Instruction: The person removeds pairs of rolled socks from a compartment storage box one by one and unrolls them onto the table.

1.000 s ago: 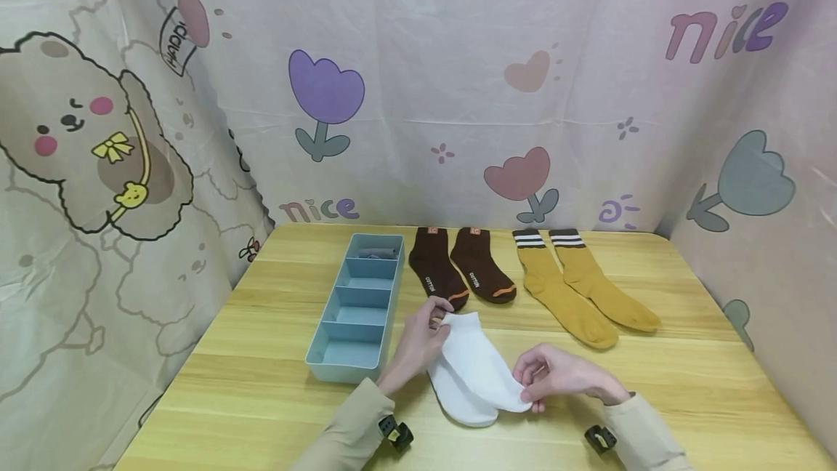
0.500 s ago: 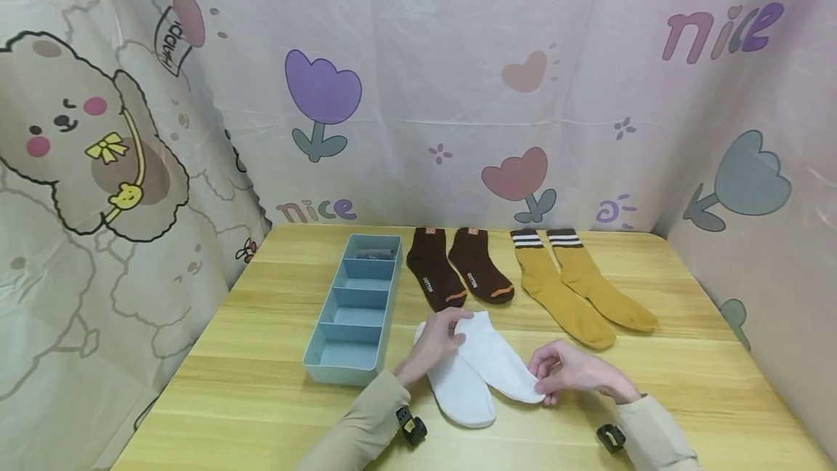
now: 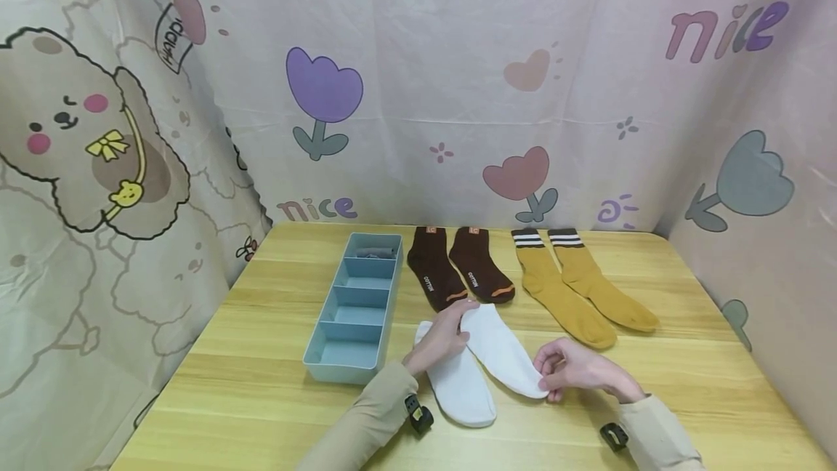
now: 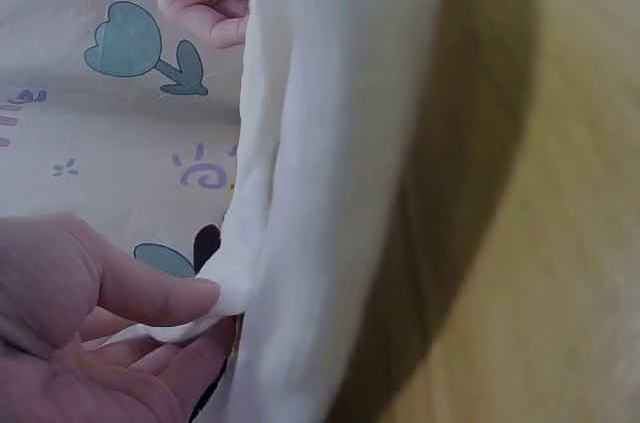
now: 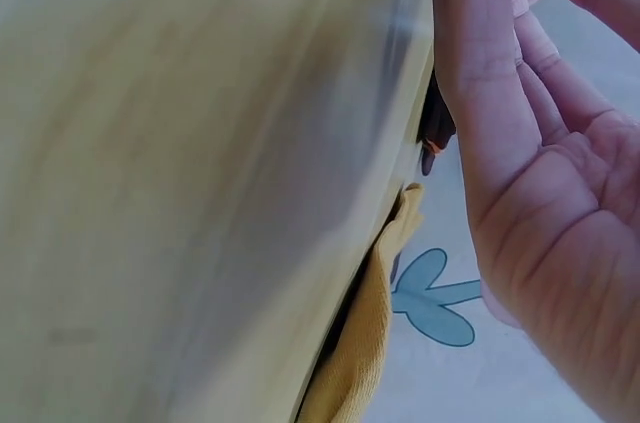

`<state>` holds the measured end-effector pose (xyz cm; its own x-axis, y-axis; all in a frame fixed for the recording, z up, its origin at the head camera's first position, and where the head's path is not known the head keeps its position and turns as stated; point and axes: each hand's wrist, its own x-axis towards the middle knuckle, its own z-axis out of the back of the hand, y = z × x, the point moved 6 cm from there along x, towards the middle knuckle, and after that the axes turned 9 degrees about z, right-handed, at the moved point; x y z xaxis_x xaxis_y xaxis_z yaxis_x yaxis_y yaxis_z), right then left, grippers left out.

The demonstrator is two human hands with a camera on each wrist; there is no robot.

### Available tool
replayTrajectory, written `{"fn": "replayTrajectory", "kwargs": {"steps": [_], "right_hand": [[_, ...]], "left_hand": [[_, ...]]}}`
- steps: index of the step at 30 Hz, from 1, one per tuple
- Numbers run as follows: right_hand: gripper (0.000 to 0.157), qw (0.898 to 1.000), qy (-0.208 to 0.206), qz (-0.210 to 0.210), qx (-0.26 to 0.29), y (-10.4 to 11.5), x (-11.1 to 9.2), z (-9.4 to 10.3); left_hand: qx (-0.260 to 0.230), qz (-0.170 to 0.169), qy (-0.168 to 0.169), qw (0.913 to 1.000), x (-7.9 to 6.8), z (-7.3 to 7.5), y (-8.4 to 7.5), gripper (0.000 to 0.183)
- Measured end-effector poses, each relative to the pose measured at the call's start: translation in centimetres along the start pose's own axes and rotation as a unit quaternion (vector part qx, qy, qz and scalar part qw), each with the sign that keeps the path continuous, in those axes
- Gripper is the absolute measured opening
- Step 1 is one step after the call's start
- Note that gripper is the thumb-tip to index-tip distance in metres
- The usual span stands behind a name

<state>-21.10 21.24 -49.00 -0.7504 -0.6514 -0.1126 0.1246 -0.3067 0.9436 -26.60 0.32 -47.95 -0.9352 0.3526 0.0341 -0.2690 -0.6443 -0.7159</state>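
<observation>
Two white socks lie at the front middle of the table in the head view. My left hand (image 3: 445, 339) pinches the cuff of the right-hand white sock (image 3: 503, 351) between thumb and fingers; the left wrist view shows that thumb (image 4: 165, 293) pressing the fabric. The toe of the same sock is pinched by my right hand (image 3: 575, 369), so it stretches slantwise between both hands. Beneath my left wrist lies the other white sock (image 3: 461, 387), its cuff partly covered. In the right wrist view, the right hand (image 5: 540, 133) shows its palm side; its fingertips run out of frame.
A blue-grey box (image 3: 343, 369) with several compartments stands to the left, a grey rolled item (image 3: 375, 253) in its far one. Behind the hands lie two brown socks (image 3: 434, 271). Two mustard socks (image 3: 562, 304) with striped cuffs lie at the right. A printed curtain (image 3: 418, 93) hangs behind the table.
Both hands have shifted right, carrying the pinched white sock off the other one. The two white socks overlapped before and now lie apart in a V, the left sock more exposed.
</observation>
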Motion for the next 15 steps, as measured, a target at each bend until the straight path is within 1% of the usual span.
{"fn": "replayTrajectory", "kwargs": {"steps": [4, 6, 8, 11, 13, 15], "right_hand": [[0.022, 1.0, -0.002, -0.002, -0.003, 0.0, -0.1, 0.0], [0.023, 1.0, -0.005, -0.001, -0.006, 0.0, -0.2, 0.1], [0.024, 1.0, -0.009, 0.002, -0.013, 0.1, -0.3, 0.3], [0.024, 0.999, -0.024, 0.01, -0.038, 0.4, -0.2, 0.8], [0.023, 0.998, -0.035, 0.015, -0.056, 0.7, -0.2, 1.0], [0.021, 0.996, -0.041, 0.022, -0.071, 0.8, -0.1, 1.1]], "left_hand": [[0.009, 0.021, 0.019, 0.9996, 0.1, -0.4, 0.1, 0.053], [0.012, 0.024, 0.018, 0.9995, 0.0, -0.4, -0.1, 0.054], [0.022, 0.015, 0.005, 0.9996, -0.3, -0.1, -0.3, 0.054], [0.042, -0.008, -0.017, 0.9989, -0.9, 0.4, -0.7, 0.052], [0.052, -0.02, -0.007, 0.9984, -1.5, 0.5, -0.9, 0.05], [0.063, -0.028, 0.021, 0.9974, -2.0, 0.3, -0.9, 0.048]]}}
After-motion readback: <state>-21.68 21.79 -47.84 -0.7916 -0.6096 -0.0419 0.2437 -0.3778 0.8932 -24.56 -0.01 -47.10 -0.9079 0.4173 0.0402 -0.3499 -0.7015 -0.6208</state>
